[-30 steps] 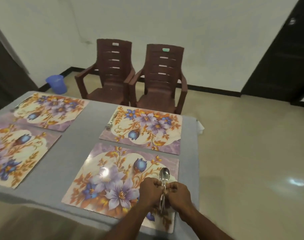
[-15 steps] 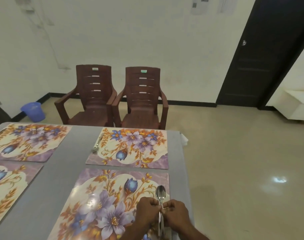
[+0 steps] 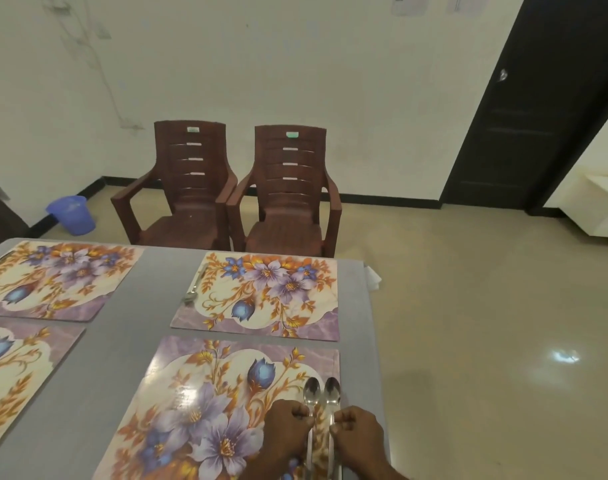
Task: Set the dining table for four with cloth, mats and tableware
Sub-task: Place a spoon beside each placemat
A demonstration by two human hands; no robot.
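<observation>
Two steel spoons lie side by side on the right edge of the near floral mat (image 3: pixel 205 403), bowls pointing away. My left hand (image 3: pixel 287 431) pinches the handle of the left spoon (image 3: pixel 311 396). My right hand (image 3: pixel 359 436) pinches the handle of the right spoon (image 3: pixel 332 398). A grey cloth (image 3: pixel 136 327) covers the table. A second mat (image 3: pixel 271 292) lies beyond, with another spoon (image 3: pixel 193 289) along its left edge. Two more mats, one far left (image 3: pixel 53 278) and one near left (image 3: pixel 15 372), are partly cut off by the frame.
Two brown plastic chairs, the left one (image 3: pixel 188 188) and the right one (image 3: pixel 288 195), stand against the far wall behind the table. A blue bucket (image 3: pixel 72 214) sits on the floor at the left. A dark door (image 3: pixel 524 109) is at the right. The table's right edge (image 3: pixel 378 358) borders tiled floor.
The spoons, held together as one bundle before, now lie apart as two side by side, one under each hand. The view has tilted up towards the wall.
</observation>
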